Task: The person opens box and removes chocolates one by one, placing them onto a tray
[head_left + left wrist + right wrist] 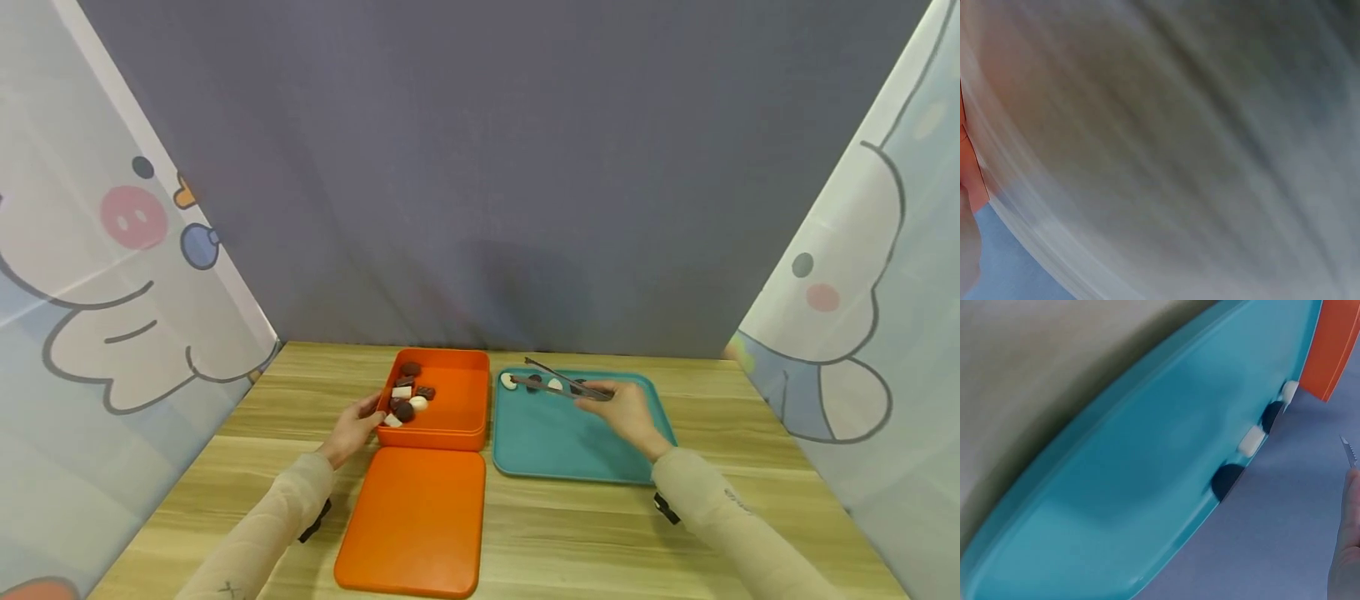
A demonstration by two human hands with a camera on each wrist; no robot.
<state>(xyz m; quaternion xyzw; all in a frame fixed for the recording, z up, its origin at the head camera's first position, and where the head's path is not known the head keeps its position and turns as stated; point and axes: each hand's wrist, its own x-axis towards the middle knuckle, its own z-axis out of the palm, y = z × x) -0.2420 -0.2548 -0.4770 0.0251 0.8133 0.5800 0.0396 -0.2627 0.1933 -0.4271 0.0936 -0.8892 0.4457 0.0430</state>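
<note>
The left hand [352, 428] has its fingers against the nine-o'clock wall of the orange box [459, 398]; whether they pinch it, I cannot tell. Along that wall lie the dark and white pieces [405, 412], at two o'clock from this nearer hand. Above the teal tray [567, 442], tongs [546, 370] with parted tips point toward ten o'clock, the pieces near nine; the right hand [621, 408] grips them.

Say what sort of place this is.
Probably a small booth set up for tabletop work, though what lies beyond isn't visible: dark gray cloth hangs behind, cartoon-print sheets stand on both sides, and a wood-grain table sits between them.
</note>
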